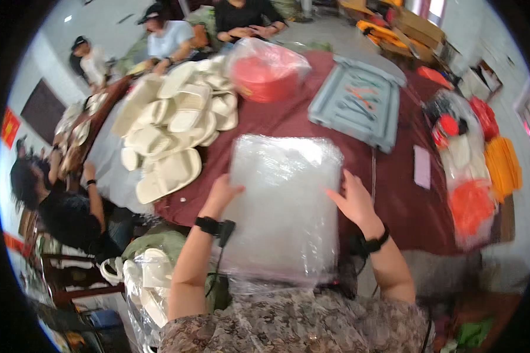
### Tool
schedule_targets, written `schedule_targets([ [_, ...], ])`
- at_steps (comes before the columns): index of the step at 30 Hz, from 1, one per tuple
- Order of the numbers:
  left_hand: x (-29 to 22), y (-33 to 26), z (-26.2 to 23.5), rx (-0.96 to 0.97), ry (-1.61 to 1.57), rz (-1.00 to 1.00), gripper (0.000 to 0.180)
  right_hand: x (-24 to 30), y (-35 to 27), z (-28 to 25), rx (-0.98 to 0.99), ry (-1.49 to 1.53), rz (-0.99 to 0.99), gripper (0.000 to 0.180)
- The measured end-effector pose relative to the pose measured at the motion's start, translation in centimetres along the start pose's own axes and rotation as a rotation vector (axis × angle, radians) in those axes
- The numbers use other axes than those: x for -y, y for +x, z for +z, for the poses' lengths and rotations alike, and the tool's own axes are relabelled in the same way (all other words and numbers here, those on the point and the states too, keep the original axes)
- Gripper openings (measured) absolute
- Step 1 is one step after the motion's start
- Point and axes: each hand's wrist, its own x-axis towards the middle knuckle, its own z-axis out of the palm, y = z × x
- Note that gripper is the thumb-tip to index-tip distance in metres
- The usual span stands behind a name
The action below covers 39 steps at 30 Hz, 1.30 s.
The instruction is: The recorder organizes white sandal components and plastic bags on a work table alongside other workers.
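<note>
A thick stack of clear plastic bags (282, 206) lies in front of me, its near end reaching past the table edge toward my body. My left hand (221, 197) is at the stack's left side, thumb over the edge and fingers along it. On the opposite side my right hand (354, 200) holds the right edge, its thumb laid across the top and its fingers along the side. Glare on the film hides how the bags are layered. Both wrists wear dark bands.
Left of the stack is a pile of cream-coloured slippers (179, 112). Beyond it stands a red round container (265, 76) under clear film. A grey tray (356, 103) holds scissors-like tools. A pink phone (421, 167) and bagged items lie right. Several people sit around the dark red tablecloth (403, 209).
</note>
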Motion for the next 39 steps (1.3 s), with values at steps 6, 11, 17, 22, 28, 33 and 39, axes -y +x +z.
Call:
schedule_targets([
  [6,4.7,1.9,3.7,-0.202,0.420,0.222,0.068,-2.5,-0.6,0.9,-0.088,0.113,-0.096,0.052],
  [11,3.1,-0.1,4.5,-0.215,0.368,0.113,0.067,-4.0,2.1,3.0,0.043,0.505,0.005,0.053],
  [17,2.3,0.1,4.0,-0.197,0.372,0.096,0.067,-1.4,3.3,2.7,0.230,0.870,0.188,0.026],
  [22,2.3,0.3,4.1,-0.201,0.372,0.122,0.067,-1.6,4.5,3.5,0.062,0.194,-0.336,0.020],
  [28,2.4,0.1,4.3,-0.200,0.331,0.112,0.063,-1.8,4.7,3.3,0.034,-0.223,-0.402,0.027],
  [33,2.2,-0.7,4.2,-0.236,0.332,0.124,0.060,-0.7,3.7,2.7,-0.035,-0.360,-0.104,0.034],
  [39,2.2,-0.5,4.5,-0.261,0.327,0.157,0.057,-2.2,4.6,3.3,-0.213,-0.331,-0.407,0.037],
])
